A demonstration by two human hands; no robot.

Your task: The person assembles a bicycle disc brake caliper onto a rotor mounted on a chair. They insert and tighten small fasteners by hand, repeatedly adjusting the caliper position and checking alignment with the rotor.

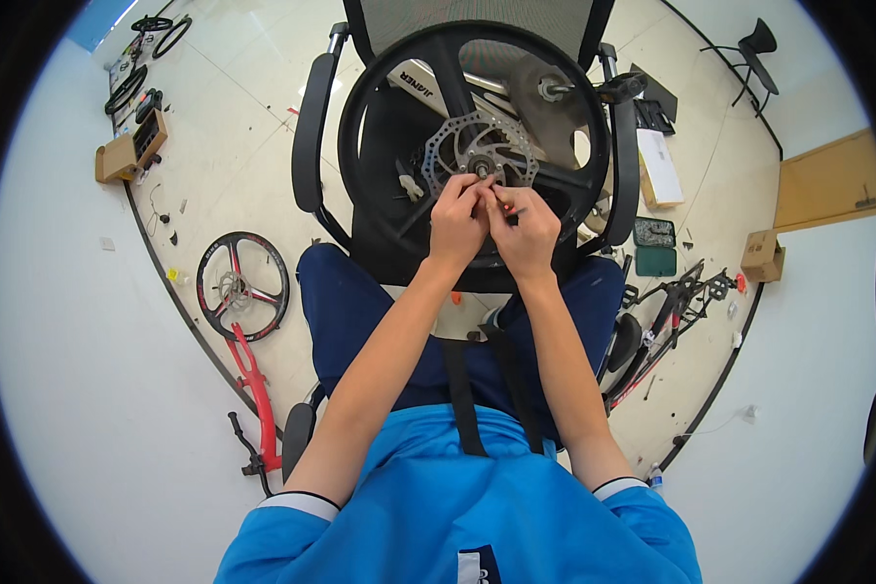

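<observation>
A black spoked bicycle wheel (353, 146) lies on the seat of an office chair in front of me. The silver brake disc (438, 146) on it faces up, with the hub axle (482, 169) in its middle. My left hand (457, 224) is closed in a pinch just below the axle, its fingertips meeting those of my right hand (524, 230). What the left fingers hold is hidden. Out of my right fist pokes a small thin dark piece with a bit of red (512, 209), too small to name.
Armrests (308, 136) flank the wheel. On the floor at left lie another wheel (280, 282) and a red bicycle fork (259, 389). To the right are a dark bicycle frame (667, 321), a green tool case (656, 261) and a cardboard box (763, 257).
</observation>
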